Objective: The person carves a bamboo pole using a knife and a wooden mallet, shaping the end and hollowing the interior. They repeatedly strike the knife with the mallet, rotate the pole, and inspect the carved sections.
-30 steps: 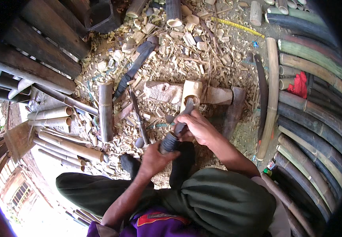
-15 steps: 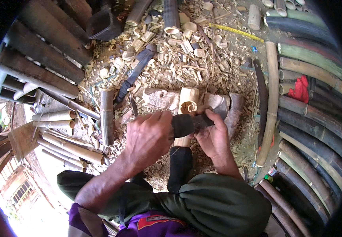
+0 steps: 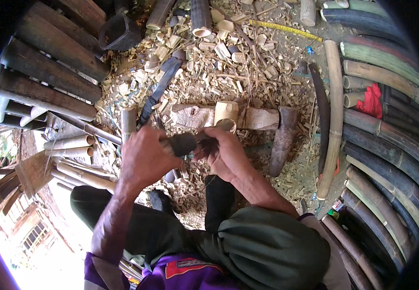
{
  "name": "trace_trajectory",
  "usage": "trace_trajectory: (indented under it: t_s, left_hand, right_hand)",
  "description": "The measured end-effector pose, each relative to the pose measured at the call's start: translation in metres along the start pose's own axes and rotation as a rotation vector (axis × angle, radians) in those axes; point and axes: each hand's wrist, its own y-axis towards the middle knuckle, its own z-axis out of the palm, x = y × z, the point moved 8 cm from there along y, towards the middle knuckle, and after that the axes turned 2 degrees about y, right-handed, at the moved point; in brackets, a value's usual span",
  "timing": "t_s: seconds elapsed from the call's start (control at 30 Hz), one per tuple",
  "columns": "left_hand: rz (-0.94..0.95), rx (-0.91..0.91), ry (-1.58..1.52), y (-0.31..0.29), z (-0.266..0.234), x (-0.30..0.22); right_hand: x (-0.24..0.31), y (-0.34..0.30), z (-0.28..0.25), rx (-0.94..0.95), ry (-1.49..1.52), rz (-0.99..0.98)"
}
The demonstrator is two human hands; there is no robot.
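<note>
Left hand (image 3: 144,157) closes round the dark tool (image 3: 183,144); right hand (image 3: 229,157) curls about its far part, fingertips blurred; pale bamboo (image 3: 226,109) sits at the right hand's twelve o'clock, against a wood block (image 3: 192,116); a slipping grip could nick fingers.

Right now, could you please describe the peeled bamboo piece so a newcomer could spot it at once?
Find the wooden block lying crosswise among the chips, beyond the right hand. The peeled bamboo piece crosses its middle; its smooth, pale yellow face sets it apart from the rougher, duller wood either side.
</note>
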Motion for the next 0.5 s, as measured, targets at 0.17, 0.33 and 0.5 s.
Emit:
trace_trajectory:
  t_s: [0.17,0.33,0.5]
  left_hand:
    - [0.396,-0.051,0.443,-0.001,-0.008,-0.084]
    - [0.647,-0.205,0.746,-0.02,0.016,-0.124]
    - [0.573,0.318,0.607,0.053,-0.003,-0.057]
  right_hand:
    - [0.004,-0.017,-0.002,0.147,0.424,-0.003]
    - [-0.015,0.0,-0.027,0.014,0.638,0.013]
    - [-0.03,-0.003,-0.003,0.071,0.41,0.056]
